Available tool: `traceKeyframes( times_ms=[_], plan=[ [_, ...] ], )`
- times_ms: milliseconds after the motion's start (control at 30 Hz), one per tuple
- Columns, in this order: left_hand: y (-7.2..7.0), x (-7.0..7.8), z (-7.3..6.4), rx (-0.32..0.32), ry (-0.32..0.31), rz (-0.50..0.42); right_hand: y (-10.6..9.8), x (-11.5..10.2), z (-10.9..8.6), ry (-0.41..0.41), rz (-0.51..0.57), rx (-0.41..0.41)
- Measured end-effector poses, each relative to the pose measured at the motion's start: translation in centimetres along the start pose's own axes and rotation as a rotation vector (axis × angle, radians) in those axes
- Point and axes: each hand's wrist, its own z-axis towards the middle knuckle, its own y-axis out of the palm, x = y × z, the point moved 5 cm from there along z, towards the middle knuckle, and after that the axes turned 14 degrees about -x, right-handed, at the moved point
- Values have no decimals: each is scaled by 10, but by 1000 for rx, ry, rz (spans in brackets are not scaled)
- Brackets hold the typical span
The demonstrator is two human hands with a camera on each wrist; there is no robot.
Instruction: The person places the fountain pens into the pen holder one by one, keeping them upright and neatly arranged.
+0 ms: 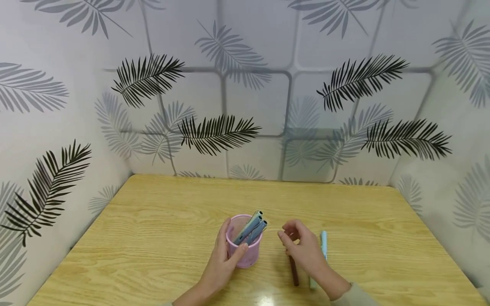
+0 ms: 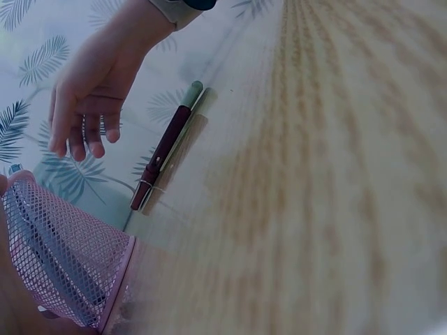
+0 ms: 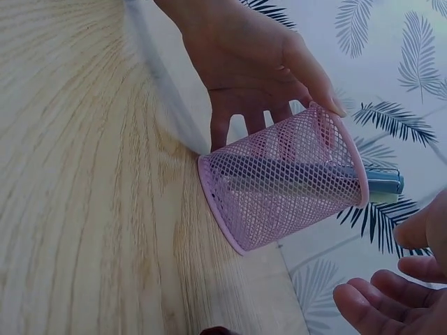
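My left hand grips a pink mesh pen cup, thumb at the front of the rim and fingers round its far side. Several blue and green pens lean inside, their capped ends above the rim. In the right wrist view the cup is tilted, its base edge close to the tabletop. To the right of the cup, my right hand is raised with loosely bent fingers, holding nothing. Beneath it lie a maroon pen, a light blue pen and a green pen end, partly hidden by the hand.
The wood-grain table reaches back to a wall covering printed with dark and grey leaves. The same leaf pattern rises on the left and right sides.
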Motion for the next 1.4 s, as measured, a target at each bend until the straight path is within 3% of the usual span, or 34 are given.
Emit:
traceKeyframes(
  times_ms=[267,500,767,1067,1400],
  plan=[
    [2,-1,-2,-3,-9,-11,-15,13,-8,35,-107,28],
    [2,-3,-1,-7,-8,-19,-29,18,-14,14,-201,35],
    [2,-3,1,-12,2,-21,-45,25,-21,72,-290,63],
    [1,0,1,-5,2,-14,-62,31,-24,79,-338,109],
    [1,-3,1,-14,-9,-30,-70,50,-23,208,-309,65]
  ],
)
